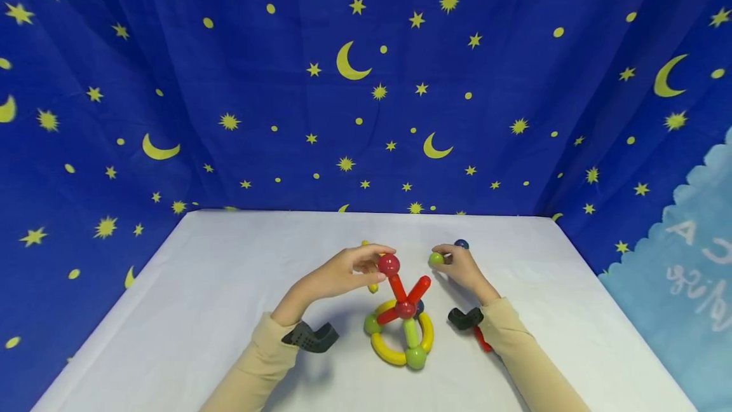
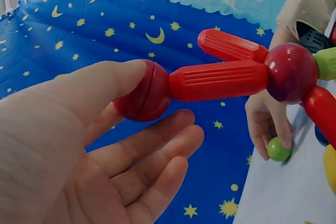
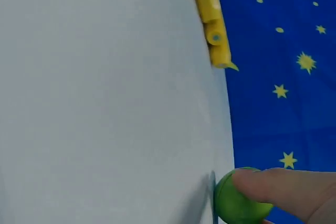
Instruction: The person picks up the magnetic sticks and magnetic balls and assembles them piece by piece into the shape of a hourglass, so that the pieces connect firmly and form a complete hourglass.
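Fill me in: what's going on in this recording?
A ball-and-rod structure stands on a white table, with yellow curved pieces at its base. The person's left hand pinches the red ball on the end of one raised red rod. The right hand holds a green ball, apart from the structure. A second raised red rod has nothing on its tip. A dark blue ball is near the right hand.

A dark blue curtain is hanging along the far, left and right sides, displaying yellow stars, crescent moons and dots. A white table is stretching out in front of it. At the near right, a light blue cloth with a scalloped edge is hanging, showing pale, backward-looking letters.
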The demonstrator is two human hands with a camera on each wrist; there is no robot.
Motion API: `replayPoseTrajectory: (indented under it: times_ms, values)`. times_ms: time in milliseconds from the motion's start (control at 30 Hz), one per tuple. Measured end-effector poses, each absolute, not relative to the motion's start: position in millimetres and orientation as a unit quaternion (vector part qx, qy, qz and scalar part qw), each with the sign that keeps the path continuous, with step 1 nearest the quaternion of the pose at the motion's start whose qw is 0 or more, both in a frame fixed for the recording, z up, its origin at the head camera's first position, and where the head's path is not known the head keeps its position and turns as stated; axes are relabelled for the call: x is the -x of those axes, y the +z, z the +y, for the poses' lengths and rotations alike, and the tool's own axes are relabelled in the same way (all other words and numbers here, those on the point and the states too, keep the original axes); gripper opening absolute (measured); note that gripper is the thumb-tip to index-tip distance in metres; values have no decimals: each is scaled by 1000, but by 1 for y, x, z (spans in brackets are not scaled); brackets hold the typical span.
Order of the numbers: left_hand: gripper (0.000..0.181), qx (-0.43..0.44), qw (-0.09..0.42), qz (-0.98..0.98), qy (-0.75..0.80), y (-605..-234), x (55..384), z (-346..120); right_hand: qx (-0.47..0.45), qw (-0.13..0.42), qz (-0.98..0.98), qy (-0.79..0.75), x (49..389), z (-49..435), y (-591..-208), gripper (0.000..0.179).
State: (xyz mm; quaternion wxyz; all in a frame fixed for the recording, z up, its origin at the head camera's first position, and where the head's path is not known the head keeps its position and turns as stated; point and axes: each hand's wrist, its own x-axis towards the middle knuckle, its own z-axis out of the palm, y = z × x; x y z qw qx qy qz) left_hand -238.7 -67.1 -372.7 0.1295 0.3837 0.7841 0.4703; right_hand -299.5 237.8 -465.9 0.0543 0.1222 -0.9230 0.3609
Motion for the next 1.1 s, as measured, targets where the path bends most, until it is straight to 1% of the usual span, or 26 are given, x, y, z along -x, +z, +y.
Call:
replayPoseTrajectory:
  times_ms: [100,167,233,333,400,500,633,700,833,1000,1100]
  values:
    - [45,-382,126,785,471,-375,237,-67,-119,47,-918,375,296,234,-467,32]
    - [43,-378,125,785,474,-377,237,-66,-108,39,-905,410,293,231,-462,33]
    - [43,-376,124,785,477,-379,236,-65,-93,12,-877,471,286,228,-449,34]
    - [43,-374,123,784,479,-379,236,-62,-96,-40,-822,560,273,225,-423,32]
    - [43,-376,122,784,479,-379,236,-61,-116,-73,-791,596,263,224,-405,28]
    - [42,-375,123,783,481,-377,236,-62,-175,-100,-771,605,249,223,-383,27]
    - [39,-376,121,786,475,-376,237,-67,-246,-130,-774,568,237,222,-367,35]
    - [39,-381,118,788,469,-374,239,-69,-268,-143,-782,545,234,221,-362,38]
    - [39,-387,110,789,465,-372,244,-69,-284,-146,-788,527,234,218,-355,40]
    - [38,-382,111,792,463,-372,247,-69,-274,-130,-786,539,233,212,-354,41]
    - [39,-377,116,794,464,-371,247,-69,-262,-130,-789,541,231,211,-352,41]
